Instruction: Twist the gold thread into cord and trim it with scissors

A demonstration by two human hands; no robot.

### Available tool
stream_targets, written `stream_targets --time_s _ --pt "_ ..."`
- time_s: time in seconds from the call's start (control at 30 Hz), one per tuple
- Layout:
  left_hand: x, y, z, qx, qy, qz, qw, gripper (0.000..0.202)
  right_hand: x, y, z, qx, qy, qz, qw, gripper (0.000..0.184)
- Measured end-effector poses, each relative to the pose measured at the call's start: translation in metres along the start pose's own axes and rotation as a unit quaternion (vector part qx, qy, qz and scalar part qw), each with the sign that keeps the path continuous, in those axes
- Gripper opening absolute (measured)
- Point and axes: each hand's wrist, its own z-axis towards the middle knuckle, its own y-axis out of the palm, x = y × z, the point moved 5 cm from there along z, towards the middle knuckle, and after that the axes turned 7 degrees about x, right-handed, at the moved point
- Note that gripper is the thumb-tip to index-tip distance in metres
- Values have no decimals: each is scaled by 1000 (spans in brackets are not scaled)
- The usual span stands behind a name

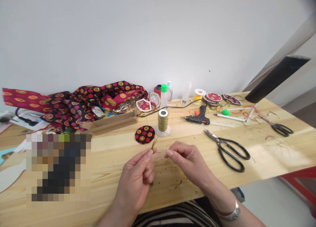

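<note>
Near the front of the table my left hand [135,177] is closed on a small bundle of olive-gold thread [154,142], whose loose ends fan out above the thumb. To its right, my right hand [187,159] is pinched, thumb against fingers; whatever may be in that pinch is too fine to make out. A gap separates the two hands. Just beyond them stands a spool of gold-olive thread [163,122], upright on its white base. Beside the spool lies a round patterned fabric disc [144,135]. Dark scraps [176,184] dot the wood below my hands.
Black-handled scissors [228,151] lie open at right, a smaller pair [281,129] farther off. A glue gun [198,116] with a cord sits behind. Patterned cloth [98,95] is heaped by a cardboard tray [111,122]. A green-capped bottle [163,97] stands against the wall.
</note>
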Motion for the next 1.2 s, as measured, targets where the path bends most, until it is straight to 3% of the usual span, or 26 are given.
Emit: stream_targets --time_s 0.17,0.37,0.57,0.7,0.97,1.2 --pt "2 0 -1 8 24 15 1000 24 3 17 -10 -74 53 38 995 26" --pt "2 -2 -3 15 78 54 995 24 13 31 -13 -71 165 132 975 46" --pt "-1 -4 -3 -2 91 70 993 18 27 43 -19 -64 298 311 900 40" --pt "-2 -4 -4 -21 92 74 993 13 29 46 -22 -54 330 361 871 35" --pt "-6 -4 -6 -43 81 99 991 15 29 48 -21 -68 317 370 871 35" --pt "-5 -8 -4 6 84 110 990 24 24 32 -12 14 223 296 929 24"
